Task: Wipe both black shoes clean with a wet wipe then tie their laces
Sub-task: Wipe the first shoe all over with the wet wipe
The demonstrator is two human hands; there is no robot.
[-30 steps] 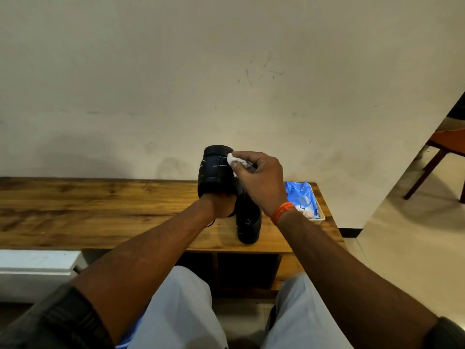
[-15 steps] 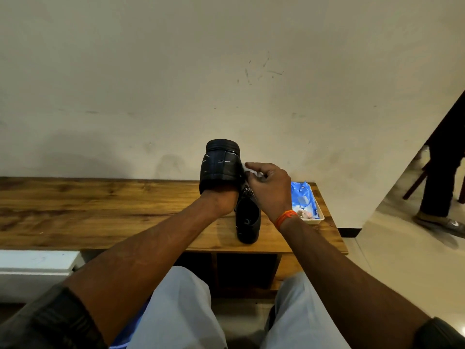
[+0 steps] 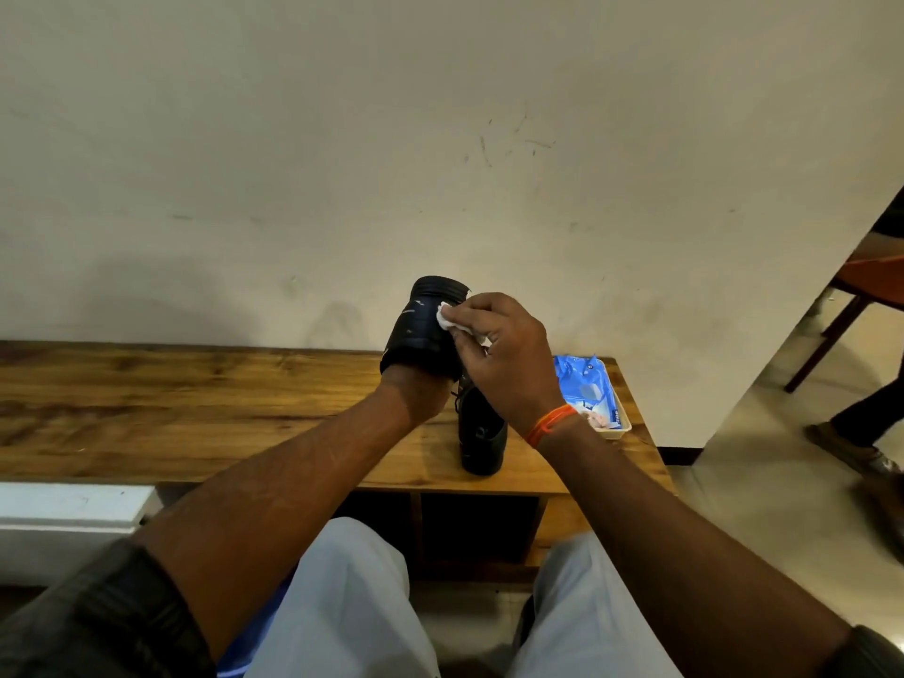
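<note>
Head view. Left hand [image 3: 416,393] is pushed inside the raised black shoe [image 3: 424,330], holding it up above the wooden bench [image 3: 195,408] with the sole facing the camera; the fingers are hidden in the shoe, so I cannot tell how they lie. Right hand [image 3: 508,359], orange thread band at the wrist, pinches a crumpled white wet wipe [image 3: 452,321] between curled fingers and presses it against the upper right of the sole. Second black shoe [image 3: 482,435] stands on the bench just below the right hand, heel toward the camera, laces loose at its top. Blue wipes pack [image 3: 584,386] lies in a shallow white tray [image 3: 617,429] at the bench's right end, near the second shoe. Pale wall behind. At far right, another person's leg and shoe on the floor.
</note>
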